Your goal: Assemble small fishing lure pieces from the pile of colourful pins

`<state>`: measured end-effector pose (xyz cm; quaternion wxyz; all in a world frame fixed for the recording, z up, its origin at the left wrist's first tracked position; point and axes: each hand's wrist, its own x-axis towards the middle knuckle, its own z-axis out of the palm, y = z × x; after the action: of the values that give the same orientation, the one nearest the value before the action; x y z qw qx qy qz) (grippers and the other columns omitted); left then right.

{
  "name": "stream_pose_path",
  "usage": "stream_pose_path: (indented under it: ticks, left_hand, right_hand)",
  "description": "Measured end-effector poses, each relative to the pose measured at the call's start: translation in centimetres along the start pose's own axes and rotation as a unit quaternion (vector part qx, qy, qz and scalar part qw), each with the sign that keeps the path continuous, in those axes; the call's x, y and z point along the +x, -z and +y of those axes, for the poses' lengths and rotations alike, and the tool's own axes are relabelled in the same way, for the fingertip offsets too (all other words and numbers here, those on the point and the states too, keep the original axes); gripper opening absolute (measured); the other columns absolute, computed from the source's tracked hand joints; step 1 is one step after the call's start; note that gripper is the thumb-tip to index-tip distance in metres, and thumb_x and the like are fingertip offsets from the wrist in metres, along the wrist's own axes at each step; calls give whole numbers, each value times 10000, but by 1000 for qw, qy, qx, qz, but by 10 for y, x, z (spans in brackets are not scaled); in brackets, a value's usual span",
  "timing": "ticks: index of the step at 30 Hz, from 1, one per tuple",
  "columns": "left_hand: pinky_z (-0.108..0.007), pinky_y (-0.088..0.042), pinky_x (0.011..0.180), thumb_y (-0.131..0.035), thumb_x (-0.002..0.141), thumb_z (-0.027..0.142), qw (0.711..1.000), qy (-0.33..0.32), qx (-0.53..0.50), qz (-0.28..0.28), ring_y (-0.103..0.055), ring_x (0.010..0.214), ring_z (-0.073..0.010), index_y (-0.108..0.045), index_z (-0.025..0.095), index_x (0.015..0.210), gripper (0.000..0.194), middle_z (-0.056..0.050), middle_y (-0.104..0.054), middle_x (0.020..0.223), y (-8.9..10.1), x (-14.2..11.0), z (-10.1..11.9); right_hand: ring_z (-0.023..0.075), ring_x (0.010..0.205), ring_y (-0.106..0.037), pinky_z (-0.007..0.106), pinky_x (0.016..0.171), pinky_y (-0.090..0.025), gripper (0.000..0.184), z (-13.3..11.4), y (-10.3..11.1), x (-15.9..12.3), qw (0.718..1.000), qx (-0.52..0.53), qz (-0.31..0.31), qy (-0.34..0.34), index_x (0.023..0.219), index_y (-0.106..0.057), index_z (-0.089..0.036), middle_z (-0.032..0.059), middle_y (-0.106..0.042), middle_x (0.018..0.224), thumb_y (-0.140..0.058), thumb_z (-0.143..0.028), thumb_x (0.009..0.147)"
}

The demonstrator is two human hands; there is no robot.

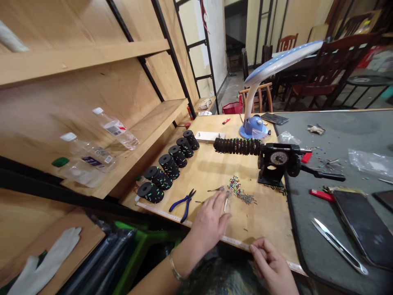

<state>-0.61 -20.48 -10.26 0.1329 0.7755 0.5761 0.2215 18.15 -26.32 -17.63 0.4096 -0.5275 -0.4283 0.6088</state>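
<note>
My left hand point(208, 219) reaches over the wooden table point(211, 172), its fingers stretched out and the thumb apart. Its fingertips lie by small thin pieces, which they partly cover. Just beyond is a heap of coloured beads point(235, 185) and small grey metal pieces point(246, 198). Blue-handled pliers point(183, 205) lie to the left of this hand, jaws slightly apart. At the table's front edge, my right hand point(270, 262) has thumb and forefinger pinched together; what is between them, if anything, is too small to name.
Several black spools point(161, 177) line the left side. A black device with a dial and crank point(278, 159) carries a dark wound roll point(236, 146). Behind it stands a blue lamp point(253, 126). Tweezers point(339, 246) and a phone point(364, 225) lie on the grey mat point(310, 205).
</note>
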Motion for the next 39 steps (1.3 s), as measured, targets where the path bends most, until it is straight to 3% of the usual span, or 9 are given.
stream_pose_path:
  ticks: [5,8,14,18,22,24,26,31,39]
  left_hand:
    - [-428,-442,893,-404,882,86,993,65,97,8,-550,1003,-271,-609,174,1092,307,-113,-670,1005,14,2,-22]
    - [-435,-408,893,-423,838,28,989,90,120,-14,-524,1006,-276,-638,187,991,308,-108,-676,969,7,5,-38]
    - [-429,-426,876,-436,837,33,990,111,84,11,-544,964,-262,-620,189,972,277,-100,-663,943,-2,-1,-56]
    - [-344,-494,780,-486,864,161,976,152,-152,22,-605,880,-213,-593,184,935,130,-69,-645,917,-2,-21,-44]
    - [-243,-458,511,-558,853,372,863,241,-441,-49,-588,622,-149,-534,177,888,200,-8,-592,742,-18,-42,-16]
    - [-226,-452,493,-610,816,446,810,264,-520,-66,-606,660,-157,-517,175,867,290,-3,-574,741,-29,-49,-2]
    - [-226,-461,512,-653,785,466,782,279,-554,-65,-602,640,-143,-517,165,841,335,3,-566,726,-39,-53,8]
    - [-223,-444,533,-673,778,467,772,286,-564,-63,-557,577,-112,-525,147,803,353,8,-577,658,-52,-57,18]
    - [-211,-401,514,-655,786,502,794,265,-543,-72,-514,560,-97,-511,157,768,375,12,-564,634,-55,-60,22]
  right_hand:
    - [90,395,-297,216,413,-243,469,0,1,0,1000,-5,8,0,709,-541,-211,-104,-323,459,-563,-675,771]
    - [88,385,-290,216,411,-233,466,1,0,1,1000,0,7,-5,715,-541,-212,-109,-313,446,-563,-674,771]
    - [79,373,-264,210,420,-212,467,4,0,2,999,30,6,-18,723,-531,-205,-119,-312,416,-594,-667,757]
    - [65,364,-243,196,418,-180,458,1,-3,2,997,66,-5,-31,740,-525,-198,-126,-330,392,-597,-650,771]
    - [67,352,-267,192,410,-186,445,-7,-12,2,995,89,-26,-39,762,-512,-202,-115,-382,370,-595,-639,782]
    - [69,342,-272,193,400,-195,465,-12,-17,2,994,92,-30,-45,752,-503,-207,-111,-395,357,-597,-663,762]
    - [66,332,-273,191,392,-201,493,-17,-21,1,994,88,-34,-53,736,-500,-208,-107,-411,349,-604,-689,733]
    - [63,321,-330,181,376,-234,533,-24,-26,1,994,85,-28,-58,701,-526,-193,-90,-453,360,-654,-709,659]
    - [62,333,-397,182,371,-267,515,-17,-26,3,996,75,-15,-39,686,-583,-165,-47,-546,433,-696,-666,646]
